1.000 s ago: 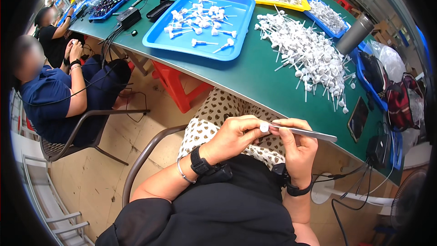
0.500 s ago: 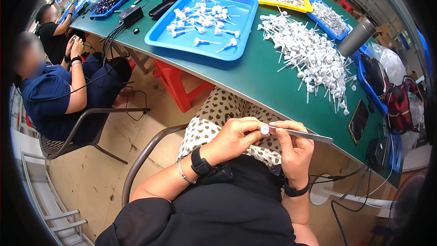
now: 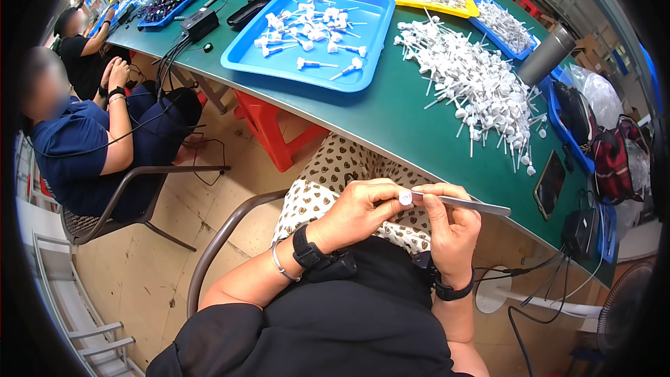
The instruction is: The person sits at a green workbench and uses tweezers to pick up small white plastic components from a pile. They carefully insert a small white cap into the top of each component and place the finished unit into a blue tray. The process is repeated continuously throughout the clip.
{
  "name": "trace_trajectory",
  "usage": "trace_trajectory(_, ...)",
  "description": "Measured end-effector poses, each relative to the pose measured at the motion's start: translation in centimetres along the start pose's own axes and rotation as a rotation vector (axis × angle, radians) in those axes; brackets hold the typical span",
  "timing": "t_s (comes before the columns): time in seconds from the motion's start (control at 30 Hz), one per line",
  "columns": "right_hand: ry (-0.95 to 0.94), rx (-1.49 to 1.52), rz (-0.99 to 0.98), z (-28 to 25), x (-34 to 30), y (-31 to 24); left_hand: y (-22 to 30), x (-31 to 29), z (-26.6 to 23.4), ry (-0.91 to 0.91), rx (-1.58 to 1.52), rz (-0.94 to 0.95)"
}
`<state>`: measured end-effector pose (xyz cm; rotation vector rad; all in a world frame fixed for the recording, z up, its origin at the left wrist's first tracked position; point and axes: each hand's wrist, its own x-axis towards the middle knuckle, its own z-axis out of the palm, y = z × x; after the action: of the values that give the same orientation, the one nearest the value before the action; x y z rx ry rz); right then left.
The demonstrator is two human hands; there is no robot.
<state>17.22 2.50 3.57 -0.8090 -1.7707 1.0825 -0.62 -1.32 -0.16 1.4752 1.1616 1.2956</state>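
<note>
Above my lap, my left hand [image 3: 357, 215] pinches a small white plastic piece [image 3: 405, 197] with a round head between thumb and fingers. My right hand [image 3: 452, 232] grips a flat grey metal blade [image 3: 481, 206], thumb along its near side. The blade's inner end meets the white piece's head, and its long end sticks out to the right. The rest of the white piece is hidden by my left fingers. Beyond my hands, on the green table [image 3: 391, 117], lie a blue tray [image 3: 251, 70] with white stemmed pieces and a large loose pile of similar pieces [image 3: 481, 87].
Yellow trays [image 3: 466, 10] of white pieces stand at the back. At right are a grey metal cylinder [image 3: 548, 56], a phone [image 3: 550, 183], bags and cables. A red stool [image 3: 269, 136] is under the table. Two people sit at left, one in a dark blue shirt [image 3: 77, 143].
Both hands keep nearly the same place and grip; the blade has shifted only very slightly against the white piece. At left, the person in dark blue has moved their hands a little.
</note>
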Motion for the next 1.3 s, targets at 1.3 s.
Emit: trace_trajectory(1.3,-0.069,-0.156,-0.013,-0.9,0.5,-0.7,-0.6,0.0,0.6,-0.009,-0.028,0.041)
